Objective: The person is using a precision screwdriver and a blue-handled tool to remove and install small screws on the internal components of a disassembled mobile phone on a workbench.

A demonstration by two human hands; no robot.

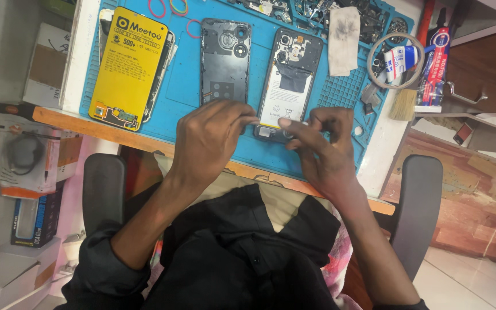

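Left hand (210, 135) and right hand (317, 143) meet over the near end of an opened phone (288, 86) with its battery exposed, lying on a blue repair mat (185, 86); left fingers pinched narrow on a thin pale tool, tip at the phone's lower edge; right fingers curled, thumb and forefinger close, what they pinch too small to tell; dark back cover (225, 57) just beside it; yellow package (127, 66) further left; brush (403, 103) at right.

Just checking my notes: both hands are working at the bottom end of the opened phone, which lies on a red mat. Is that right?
Not quite: the mat is blue, as the head view shows. The left hand and right hand are indeed at the bottom end of the opened phone.
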